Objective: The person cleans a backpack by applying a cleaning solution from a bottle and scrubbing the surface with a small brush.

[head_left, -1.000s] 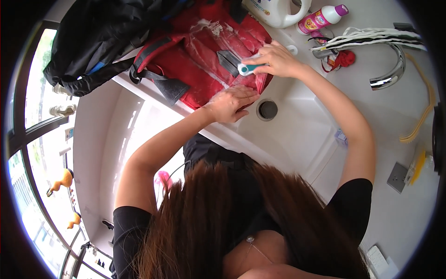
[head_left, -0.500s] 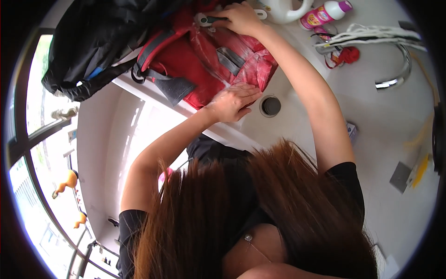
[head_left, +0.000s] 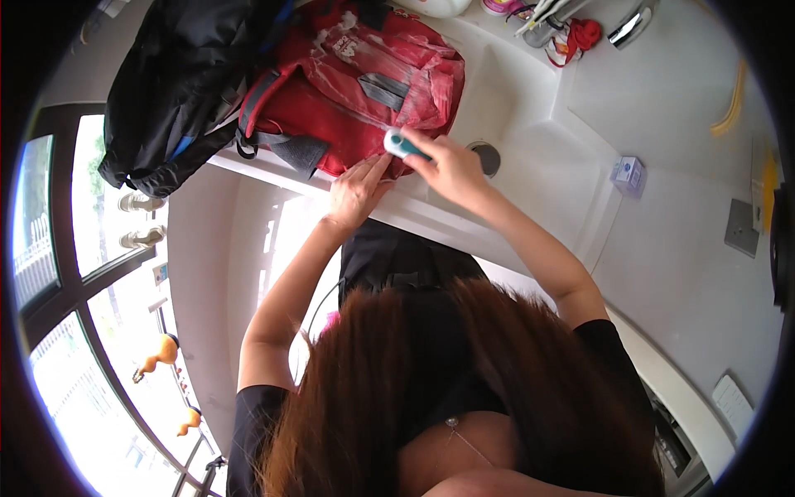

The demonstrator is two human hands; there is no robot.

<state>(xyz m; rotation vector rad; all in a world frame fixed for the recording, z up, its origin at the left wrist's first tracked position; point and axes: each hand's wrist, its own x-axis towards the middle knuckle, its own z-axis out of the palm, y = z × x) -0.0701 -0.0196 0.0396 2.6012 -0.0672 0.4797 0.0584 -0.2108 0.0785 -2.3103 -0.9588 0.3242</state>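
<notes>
A wet red backpack (head_left: 327, 108) with grey straps and streaks of white foam lies across the near left of the white sink. My left hand (head_left: 356, 192) grips its near edge, fingers over the fabric. My right hand (head_left: 455, 172) is closed round a scrub brush (head_left: 397, 142) with a white and dark green handle, held against the backpack's near side beside my left fingers. The brush's bristles are hidden, and motion smears it slightly. Left of the red backpack sits a black bag (head_left: 178, 91).
The sink (head_left: 522, 91) has a round drain (head_left: 484, 157) right of my right hand. A small box (head_left: 629, 176) stands on the right rim. A chrome tap (head_left: 631, 29), a red cloth (head_left: 584, 35) and a white jug (head_left: 439, 7) are at the back. Windows (head_left: 91, 356) are at the left.
My right hand has come from the backpack's far end to its near edge with the brush. My left hand has shifted left along that edge. The view has turned rightward and nearer.
</notes>
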